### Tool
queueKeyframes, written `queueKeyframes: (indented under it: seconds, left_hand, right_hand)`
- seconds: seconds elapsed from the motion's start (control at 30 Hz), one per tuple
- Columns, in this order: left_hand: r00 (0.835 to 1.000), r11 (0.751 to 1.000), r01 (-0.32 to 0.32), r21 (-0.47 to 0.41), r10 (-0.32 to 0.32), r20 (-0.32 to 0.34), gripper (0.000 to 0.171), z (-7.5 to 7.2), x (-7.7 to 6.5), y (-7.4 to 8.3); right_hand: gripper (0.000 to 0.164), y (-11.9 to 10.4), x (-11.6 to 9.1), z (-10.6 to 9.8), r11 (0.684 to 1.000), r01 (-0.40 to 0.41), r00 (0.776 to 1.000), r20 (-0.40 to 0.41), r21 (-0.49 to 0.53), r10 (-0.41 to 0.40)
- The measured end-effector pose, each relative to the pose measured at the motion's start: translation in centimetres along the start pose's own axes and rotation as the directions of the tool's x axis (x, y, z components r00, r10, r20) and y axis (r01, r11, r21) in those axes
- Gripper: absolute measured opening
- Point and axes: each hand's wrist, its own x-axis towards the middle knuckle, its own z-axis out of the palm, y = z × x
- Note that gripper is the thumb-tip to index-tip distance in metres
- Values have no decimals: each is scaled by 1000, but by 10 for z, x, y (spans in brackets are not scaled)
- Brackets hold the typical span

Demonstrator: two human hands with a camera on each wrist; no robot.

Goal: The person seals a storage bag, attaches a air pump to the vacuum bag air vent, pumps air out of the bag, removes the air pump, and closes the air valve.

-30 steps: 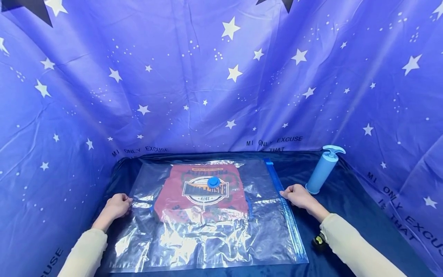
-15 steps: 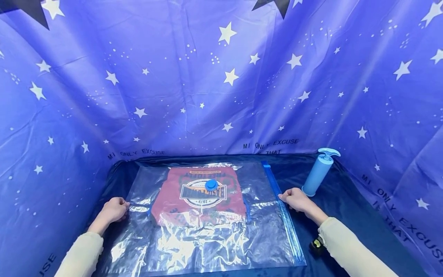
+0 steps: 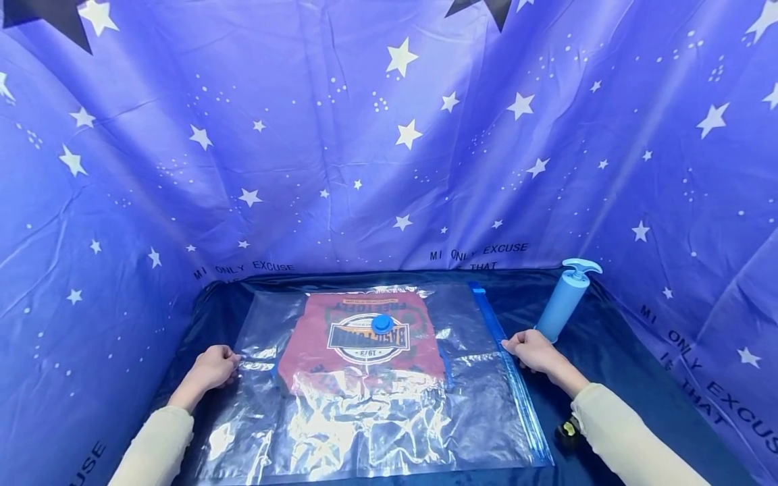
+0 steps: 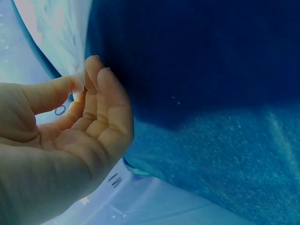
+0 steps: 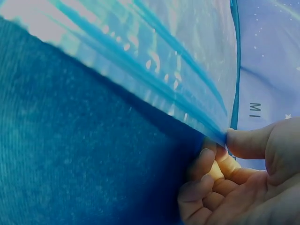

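Head view: A clear plastic bag point(image 3: 480, 405) lies flat on the bench point(image 3: 614, 385), which is covered in dark blue cloth, and spans the space between the two hands. A folded red garment point(image 3: 365, 368) is inside, its round printed emblem upside down to the camera. A round blue valve point(image 3: 382, 324) sits over the upper part of that emblem. A blue seal strip point(image 3: 515, 378) runs along the bag's right-hand edge. The left hand point(image 3: 213, 366) is at the bag's left edge, the right hand point(image 3: 532, 351) at the seal-strip edge. A light-blue hand pump point(image 3: 562, 304) stands upright on its base behind the right hand, T-handle uppermost; contact between hand and pump cannot be determined. A small black-and-yellow object point(image 3: 569, 429) lies beside the right sleeve point(image 3: 626, 432) — partly covered, type not identifiable. A purple-blue curtain point(image 3: 316, 148) with white stars and lettering encloses the bench.

Left wrist view: The left grip pinches the bag's clear film between thumb and fingers. The remaining fingers are curled, with the palm visible. Blue cloth, partly in deep shadow, fills the area beyond.

Right wrist view: The right grip pinches the bag's edge between thumb and forefinger — close to the blue seal lines, which run diagonally from that point. The other fingers are bent beneath, clear of the film.
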Motion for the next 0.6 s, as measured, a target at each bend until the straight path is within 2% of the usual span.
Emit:
queueKeyframes:
  seconds: [0.27,0.6]
  left_hand:
    - [1000,1000,-7,-11,7,6,26,7,0,3]
    - [1000,999,3,-36,-3,8,25,13,-1,10]
  right_hand:
    - [34,8,-3,-3,1000,15,1000,-25,9,-15]
    - [40,15,-3,-11,1000,-17,1000,-25,7,17]
